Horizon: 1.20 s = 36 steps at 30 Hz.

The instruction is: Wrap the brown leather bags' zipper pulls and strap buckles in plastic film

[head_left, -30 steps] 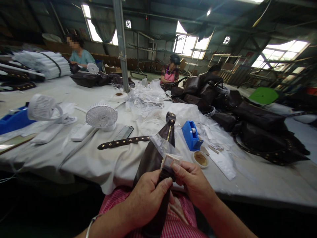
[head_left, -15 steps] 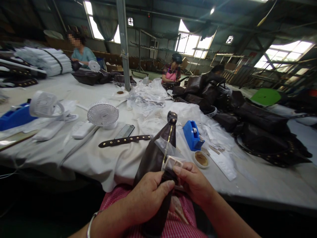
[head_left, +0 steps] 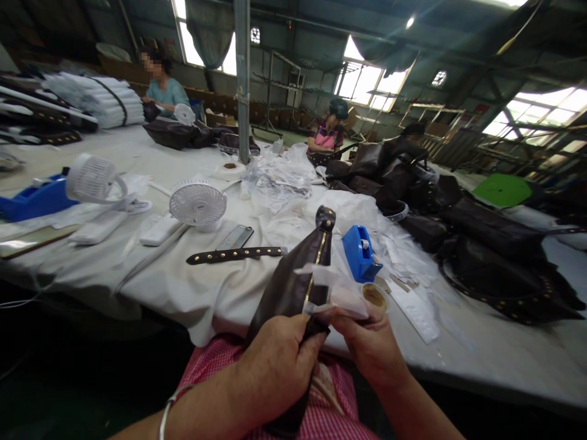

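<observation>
Brown bag [head_left: 288, 278], one piece, leans at twelve o'clock before the person. Left hand [head_left: 282, 360] grasps its near end; right hand [head_left: 373, 345] pinches one plastic film [head_left: 339, 290]. Further, one blue tape dispenser [head_left: 360, 256] stands at one o'clock. Between ten and eleven lie one studded strap [head_left: 229, 255], one phone [head_left: 239, 236], then two larger white fans [head_left: 197, 205]; the hub label is too small for reading.

Left fingers [head_left: 312, 351] clench just beside the pinching right fingers [head_left: 347, 327].
</observation>
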Motion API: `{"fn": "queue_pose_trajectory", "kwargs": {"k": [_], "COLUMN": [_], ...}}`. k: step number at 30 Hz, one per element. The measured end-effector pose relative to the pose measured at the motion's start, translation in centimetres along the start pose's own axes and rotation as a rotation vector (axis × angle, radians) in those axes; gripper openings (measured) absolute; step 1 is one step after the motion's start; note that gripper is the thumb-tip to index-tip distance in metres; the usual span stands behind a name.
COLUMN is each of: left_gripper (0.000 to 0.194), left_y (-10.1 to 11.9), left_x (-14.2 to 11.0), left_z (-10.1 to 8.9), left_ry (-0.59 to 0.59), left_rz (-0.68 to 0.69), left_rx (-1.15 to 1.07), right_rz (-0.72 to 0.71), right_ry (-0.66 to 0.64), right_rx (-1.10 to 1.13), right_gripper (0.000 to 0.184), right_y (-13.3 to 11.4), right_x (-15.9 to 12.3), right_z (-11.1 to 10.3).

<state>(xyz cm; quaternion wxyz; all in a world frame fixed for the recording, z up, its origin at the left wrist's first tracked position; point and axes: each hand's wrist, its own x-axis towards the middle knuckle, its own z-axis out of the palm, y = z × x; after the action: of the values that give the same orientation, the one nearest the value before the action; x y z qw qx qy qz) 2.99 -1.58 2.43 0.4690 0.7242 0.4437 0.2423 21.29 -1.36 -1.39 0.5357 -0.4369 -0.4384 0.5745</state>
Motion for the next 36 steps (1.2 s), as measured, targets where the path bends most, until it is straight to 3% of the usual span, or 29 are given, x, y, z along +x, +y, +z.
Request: {"fn": "queue_pose_trajectory", "kwargs": {"k": [4,9,12,17,22,24,28,31,34,36], "left_gripper": [0.028,0.023,0.024,0.026,0.026,0.025,0.023,0.023,0.021,0.019], "left_y": [-0.3,-0.7,-0.7,-0.3,-0.5,-0.9,-1.6,-1.8,-1.6,-1.5], "left_x": [0.1,0.0,-0.1,-0.2,0.3,0.5,1.0,1.2,1.3,1.3], "left_z": [0.0,0.0,-0.1,-0.3,-0.2,-0.1,0.1,0.1,0.1,0.2], "left_ry": [-0.003,0.017,-0.025,-0.067,-0.033,-0.011,0.004,-0.021,-0.003,0.054], "left_rz": [0.045,0.174,0.128,0.092,0.054,-0.027,-0.199,-0.248,-0.206,-0.136], "left_rx": [0.075,0.071,0.131,0.145,-0.059,-0.15,-0.392,-0.503,-0.468,-0.358], "right_rz": [-0.082,-0.131,-0.089,-0.027,0.198,0.205,0.008,-0.272,-0.535,-0.66], "right_ry": [-0.021,-0.032,-0.086,-0.235,-0.165,-0.13,-0.003,0.127,0.053,-0.011], "right_rx": [-0.161,-0.143,-0.143,0.018,0.083,0.013,-0.416,-0.739,-0.922,-1.036], "right_gripper": [0.009,0.012,0.004,0.02,0.03,0.036,0.044,0.025,0.008,0.012], "right_y": [-0.4,-0.4,-0.2,0.2,1.5,1.6,0.2,-1.2,-2.2,-2.4], "right_x": [-0.3,0.0,0.4,1.0,0.9,1.0,1.4,1.2,0.7,0.4], "right_z": [-0.5,-0.4,-0.4,-0.1,0.0,-0.1,-0.5,-0.7,-0.3,0.3]}}
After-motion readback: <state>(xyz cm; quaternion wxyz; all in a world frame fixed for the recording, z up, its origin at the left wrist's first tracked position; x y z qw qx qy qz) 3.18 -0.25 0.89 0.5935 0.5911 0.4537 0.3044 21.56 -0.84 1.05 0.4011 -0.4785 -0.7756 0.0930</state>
